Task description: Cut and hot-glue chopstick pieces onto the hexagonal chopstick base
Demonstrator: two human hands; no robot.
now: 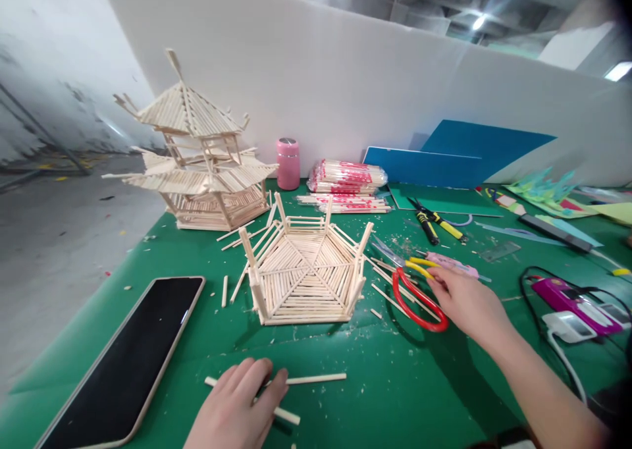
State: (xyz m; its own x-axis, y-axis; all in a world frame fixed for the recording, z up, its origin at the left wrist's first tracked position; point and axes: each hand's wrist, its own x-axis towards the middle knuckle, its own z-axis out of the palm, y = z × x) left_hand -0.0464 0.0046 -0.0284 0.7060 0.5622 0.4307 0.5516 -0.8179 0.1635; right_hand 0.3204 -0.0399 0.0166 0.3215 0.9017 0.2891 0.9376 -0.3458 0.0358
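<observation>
My left hand [239, 403] lies at the near edge of the green mat, fingers curled over loose wooden sticks [316, 378]. My right hand [467, 301] reaches out to the right of a hexagonal stick frame [303, 271], with its fingers on the red-handled scissors [419, 301] and next to a yellow-handled tool [419, 264]. Whether the fingers grip the handles is unclear. A finished two-tier stick pagoda [197, 153] stands at the back left.
A phone [126, 360] lies face up at the near left. At the back stand a pink cup [288, 163], packs of chopsticks [348, 182], blue boards [459, 153] and pliers [437, 225]. A purple device with cables [575, 304] lies right. White partition behind.
</observation>
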